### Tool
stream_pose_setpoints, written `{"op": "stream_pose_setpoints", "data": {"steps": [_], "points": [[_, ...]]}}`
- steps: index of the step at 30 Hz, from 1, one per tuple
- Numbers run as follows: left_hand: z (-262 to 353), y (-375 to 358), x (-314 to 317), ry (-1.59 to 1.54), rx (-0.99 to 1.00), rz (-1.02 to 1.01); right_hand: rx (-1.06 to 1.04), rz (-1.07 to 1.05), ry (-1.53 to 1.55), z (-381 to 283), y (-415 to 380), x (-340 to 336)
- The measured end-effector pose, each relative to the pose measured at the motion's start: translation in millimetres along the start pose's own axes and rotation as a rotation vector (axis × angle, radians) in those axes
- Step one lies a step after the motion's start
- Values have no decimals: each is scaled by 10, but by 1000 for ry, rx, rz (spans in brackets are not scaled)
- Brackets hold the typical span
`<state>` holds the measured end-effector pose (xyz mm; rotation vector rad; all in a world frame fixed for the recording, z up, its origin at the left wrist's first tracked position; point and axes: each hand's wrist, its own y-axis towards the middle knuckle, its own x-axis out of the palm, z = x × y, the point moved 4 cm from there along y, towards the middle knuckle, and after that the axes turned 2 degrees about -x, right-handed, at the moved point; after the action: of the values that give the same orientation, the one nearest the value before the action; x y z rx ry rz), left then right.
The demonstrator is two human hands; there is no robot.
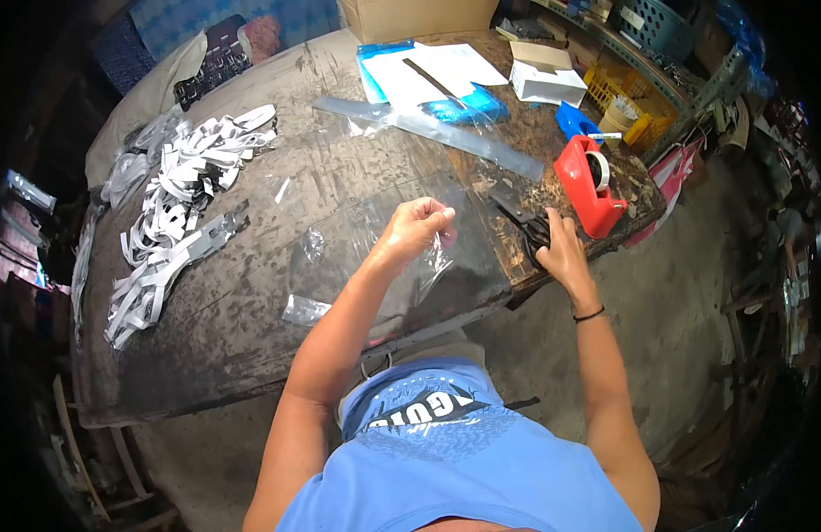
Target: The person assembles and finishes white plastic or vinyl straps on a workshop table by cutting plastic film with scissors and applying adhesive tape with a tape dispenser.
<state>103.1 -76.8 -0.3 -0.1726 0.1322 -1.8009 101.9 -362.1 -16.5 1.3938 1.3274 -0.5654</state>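
Note:
My left hand (418, 232) is closed in a pinch on a clear plastic film (434, 268) that hangs below the fingers over the dark table (242, 310). At the table's right part, my right hand (561, 250) is at the black handles of the scissors (533, 229), with fingers on the handle loops. The scissor blades point up and to the left, lying on the wood. Just right of that hand stands a red tape dispenser (590, 188) with a roll in it. Small clear plastic scraps (306, 309) lie left of my left hand.
White straps (184, 182) lie heaped at the left. Long clear plastic strips (464, 139), white papers (428, 71) and blue plastic are at the back. A white box (547, 84), a blue object (574, 121) with a marker and a yellow basket (637, 97) stand at the right.

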Motion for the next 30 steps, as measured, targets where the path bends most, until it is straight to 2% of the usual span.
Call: {"op": "stream_pose_setpoints", "data": {"steps": [1, 2, 4, 5, 6, 8, 10, 11, 12, 15, 17, 21, 27, 30], "points": [[21, -20, 8, -32, -35, -11, -131, 171, 30, -69, -35, -46], [34, -33, 23, -65, -72, -23, -139, 173, 27, -86, -65, -43], [56, -29, 25, -91, -69, -13, 333, -81, 934, -111, -167, 128], [66, -22, 26, -89, -67, -29, 388, -155, 1007, -408, -237, -98], [73, -21, 39, -85, -68, -48, 345, -218, 1128, -369, -321, 13], [129, -45, 83, -81, -85, -75, 444, -316, 1556, -513, -439, 74], [144, -23, 133, -78, -96, -101, 460, -378, 1409, -679, -502, 32], [132, -6, 152, -63, -100, -116, 342, -359, 1232, -824, -529, -67], [119, 0, 167, -48, -106, -127, 270, -378, 1216, -845, -557, -26], [143, -10, 209, -18, -125, -113, 301, -415, 1155, -873, -608, 23], [173, -24, 230, 0, -137, -109, 173, -365, 977, -883, -615, 12], [161, -20, 237, 4, -155, -134, 268, -378, 1044, -849, -613, 28], [202, -30, 267, 6, -156, -147, 148, -351, 902, -885, -579, -19], [192, -21, 270, -1, -156, -161, 180, -379, 909, -870, -582, 2]]}}
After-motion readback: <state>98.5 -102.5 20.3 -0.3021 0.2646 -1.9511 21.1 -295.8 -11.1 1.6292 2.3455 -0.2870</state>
